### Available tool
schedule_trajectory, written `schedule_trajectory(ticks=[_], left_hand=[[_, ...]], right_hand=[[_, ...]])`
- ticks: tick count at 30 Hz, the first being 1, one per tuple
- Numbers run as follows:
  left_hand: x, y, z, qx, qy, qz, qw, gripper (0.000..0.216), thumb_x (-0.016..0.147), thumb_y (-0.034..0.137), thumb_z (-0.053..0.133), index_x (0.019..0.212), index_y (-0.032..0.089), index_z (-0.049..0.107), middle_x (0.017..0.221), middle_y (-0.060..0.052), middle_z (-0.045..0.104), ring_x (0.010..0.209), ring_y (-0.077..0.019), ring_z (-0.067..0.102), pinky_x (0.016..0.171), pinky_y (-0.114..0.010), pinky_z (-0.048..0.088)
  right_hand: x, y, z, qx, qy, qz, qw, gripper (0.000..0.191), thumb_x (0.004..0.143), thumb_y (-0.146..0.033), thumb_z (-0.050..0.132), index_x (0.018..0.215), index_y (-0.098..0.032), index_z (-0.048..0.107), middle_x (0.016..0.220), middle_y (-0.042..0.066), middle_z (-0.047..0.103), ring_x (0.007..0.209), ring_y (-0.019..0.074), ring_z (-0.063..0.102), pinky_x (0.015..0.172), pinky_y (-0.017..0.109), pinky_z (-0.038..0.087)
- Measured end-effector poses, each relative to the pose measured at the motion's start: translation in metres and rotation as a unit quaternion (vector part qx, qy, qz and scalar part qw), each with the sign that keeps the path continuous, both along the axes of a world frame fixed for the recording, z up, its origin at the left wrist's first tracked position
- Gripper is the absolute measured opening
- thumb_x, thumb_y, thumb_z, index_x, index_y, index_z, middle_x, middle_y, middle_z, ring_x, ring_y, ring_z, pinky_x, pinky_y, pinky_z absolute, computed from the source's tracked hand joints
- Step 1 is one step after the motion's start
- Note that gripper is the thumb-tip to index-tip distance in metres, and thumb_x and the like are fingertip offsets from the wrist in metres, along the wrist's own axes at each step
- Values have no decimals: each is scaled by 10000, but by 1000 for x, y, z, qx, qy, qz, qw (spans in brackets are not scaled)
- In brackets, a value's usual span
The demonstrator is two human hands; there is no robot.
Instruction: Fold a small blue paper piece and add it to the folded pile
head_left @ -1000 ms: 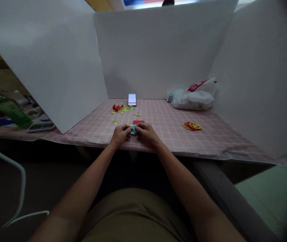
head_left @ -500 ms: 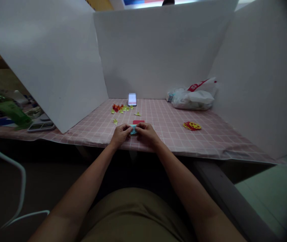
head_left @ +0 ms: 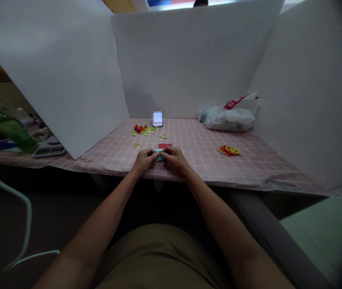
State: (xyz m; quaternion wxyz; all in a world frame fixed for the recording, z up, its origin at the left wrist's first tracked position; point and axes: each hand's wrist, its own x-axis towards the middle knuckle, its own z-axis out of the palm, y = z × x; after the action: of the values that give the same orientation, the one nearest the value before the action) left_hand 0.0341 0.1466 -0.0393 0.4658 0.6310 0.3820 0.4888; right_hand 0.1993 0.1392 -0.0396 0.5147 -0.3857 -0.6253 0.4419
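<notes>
Between my two hands, close to the table's front edge, is a small piece of light-blue folded paper (head_left: 159,157). My left hand (head_left: 143,161) pinches its left side between thumb and fingers. On the opposite side my right hand (head_left: 173,159) grips it the same way, so both hands cover much of the paper. Just beyond the fingers lies a flat red piece (head_left: 165,145). A yellow folded paper piece (head_left: 137,145) rests left of it, and another yellow paper piece (head_left: 164,136) sits farther back. The exact folds are too small to make out.
Red and yellow folded papers (head_left: 140,129) cluster near an upright lit phone (head_left: 157,118). Red and yellow cut-out shapes (head_left: 229,150) lie to the right. A white plastic bag (head_left: 230,119) stands at the back right. White panels (head_left: 189,64) enclose the pink checked tablecloth (head_left: 195,160).
Both hands stay in nearly the same place, with only a slight shift of the fingers on the light-blue paper. Nothing else has visibly moved.
</notes>
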Motion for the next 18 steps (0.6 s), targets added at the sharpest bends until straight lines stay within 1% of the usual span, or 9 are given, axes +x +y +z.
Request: schedule_trajectory(ticks=[4, 10, 14, 18], left_hand=[[0, 1, 0, 3, -3, 2, 1000, 303, 722, 426, 743, 719, 162, 595, 537, 61, 503, 416, -61, 412, 409, -198, 311], [1, -1, 0, -4, -2, 1, 1000, 308, 729, 447, 728, 756, 166, 603, 575, 50, 540, 416, -69, 435, 411, -206, 335], [0, -3, 1, 13, 0, 16, 1000, 281, 746, 424, 713, 721, 164, 608, 531, 51, 526, 434, -77, 438, 430, -206, 327], [-1, -1, 0, 25, 5, 28, 999, 250, 753, 394, 701, 713, 159, 625, 518, 46, 535, 452, -87, 452, 449, -208, 335]], right_hand=[[0, -2, 2, 6, -11, -1, 1000, 210, 743, -365, 661, 673, -200, 551, 580, -34, 547, 473, 115, 504, 449, 241, 389], [0, 1, 0, 26, -23, -16, 999, 218, 750, -359, 663, 659, -199, 547, 578, -28, 552, 481, 118, 522, 460, 243, 396], [-1, 1, 0, 32, -24, -15, 999, 225, 761, -386, 650, 678, -198, 559, 610, -23, 552, 485, 120, 525, 454, 250, 414], [0, 0, 2, 22, -22, -5, 999, 248, 772, -425, 640, 702, -199, 565, 620, -16, 561, 489, 128, 529, 453, 259, 435]])
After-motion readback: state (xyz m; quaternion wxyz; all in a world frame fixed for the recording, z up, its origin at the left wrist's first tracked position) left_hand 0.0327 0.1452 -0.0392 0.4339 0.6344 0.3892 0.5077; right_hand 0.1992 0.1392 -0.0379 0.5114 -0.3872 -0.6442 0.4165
